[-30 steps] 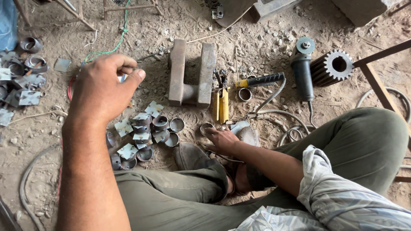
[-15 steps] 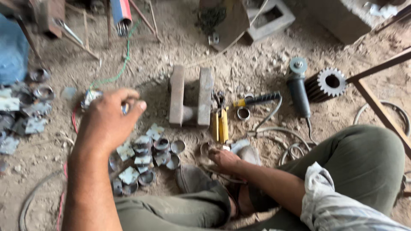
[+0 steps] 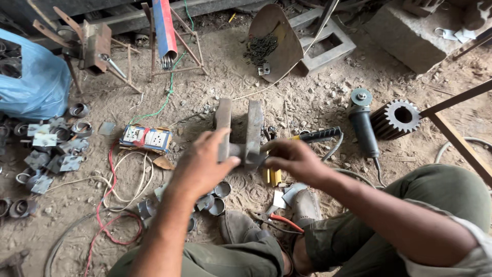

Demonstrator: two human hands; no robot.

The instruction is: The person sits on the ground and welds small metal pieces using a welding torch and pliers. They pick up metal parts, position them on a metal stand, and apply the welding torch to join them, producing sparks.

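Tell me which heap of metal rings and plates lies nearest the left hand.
The heap of rings directly beneath the left hand; the other heap lies far left, beside the blue bag.

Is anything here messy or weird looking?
Yes. A socket box lies in the dirt with red and white wires trailing loose. Metal rings and plates are scattered on the ground. A blue bag slumps at the left.

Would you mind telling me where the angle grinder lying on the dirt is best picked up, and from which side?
Take the angle grinder by its long dark body, coming down from above. It lies flat, disc head away from the person, and the body is the narrow, bare part. The gear wheel crowds its right side, so a side approach looks awkward.
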